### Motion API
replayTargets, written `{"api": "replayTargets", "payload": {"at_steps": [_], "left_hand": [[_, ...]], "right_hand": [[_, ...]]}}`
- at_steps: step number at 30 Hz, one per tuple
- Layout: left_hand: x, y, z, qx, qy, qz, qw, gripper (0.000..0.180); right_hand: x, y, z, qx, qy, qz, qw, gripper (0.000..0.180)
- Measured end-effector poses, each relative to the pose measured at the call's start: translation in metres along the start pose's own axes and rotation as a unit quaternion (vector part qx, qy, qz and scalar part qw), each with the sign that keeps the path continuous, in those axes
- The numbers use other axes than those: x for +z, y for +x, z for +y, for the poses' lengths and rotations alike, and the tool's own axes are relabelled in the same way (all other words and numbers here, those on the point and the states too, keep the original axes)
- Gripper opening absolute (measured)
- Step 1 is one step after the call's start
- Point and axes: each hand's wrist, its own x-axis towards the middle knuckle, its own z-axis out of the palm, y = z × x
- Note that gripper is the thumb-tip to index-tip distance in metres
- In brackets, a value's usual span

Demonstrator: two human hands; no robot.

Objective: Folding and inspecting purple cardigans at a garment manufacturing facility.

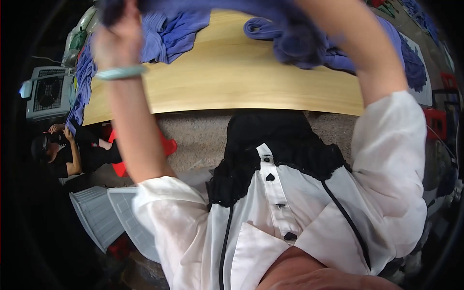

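Note:
My left hand (118, 41), smeared by motion, is raised at the upper left above the table, with a pale green bangle (121, 73) on its wrist. Its fingers are closed on a blue-purple piece of cloth (217, 5), which stretches along the top edge toward my right arm. The right forearm (348, 34) reaches up past the top edge, so the right hand is out of the picture. Beneath lie a crumpled blue-purple knit fabric (176, 36) on the left and a bunched heap of blue-purple cloth (302, 46) on the right.
The light wooden table (227, 82) spans the upper middle. A co-worker in dark clothes (65, 154) sits at the left by a red stool (166, 146). White plastic bins (96, 215) stand lower left, a fan unit (48, 92) farther up. Another red stool (435, 122) is at the right.

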Motion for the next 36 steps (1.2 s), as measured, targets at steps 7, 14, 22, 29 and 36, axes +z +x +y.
{"api": "replayTargets", "payload": {"at_steps": [7, 14, 22, 29, 36], "left_hand": [[-0.188, -0.142, -0.086, 0.027, 0.012, 0.539, 0.842, 0.027], [-0.084, -0.167, -0.12, -0.012, 0.325, 0.556, 0.765, 0.051], [-0.091, -0.138, -0.094, -0.11, 0.062, 0.358, 0.925, 0.038], [-0.064, -0.086, -0.037, 0.037, 0.219, 0.411, 0.884, 0.034], [-0.122, -0.081, 0.008, 0.04, 0.232, 0.473, 0.849, 0.027]], "right_hand": [[0.102, -0.189, -0.047, 0.181, 0.034, -0.297, 0.937, 0.015], [0.098, -0.195, -0.075, 0.135, 0.055, -0.233, 0.962, 0.015], [0.084, -0.178, -0.093, 0.146, 0.085, -0.207, 0.964, 0.023], [0.058, -0.207, -0.007, 0.339, -0.066, -0.366, 0.864, 0.041], [-0.02, -0.218, 0.029, 0.353, 0.031, -0.53, 0.771, 0.05]]}}
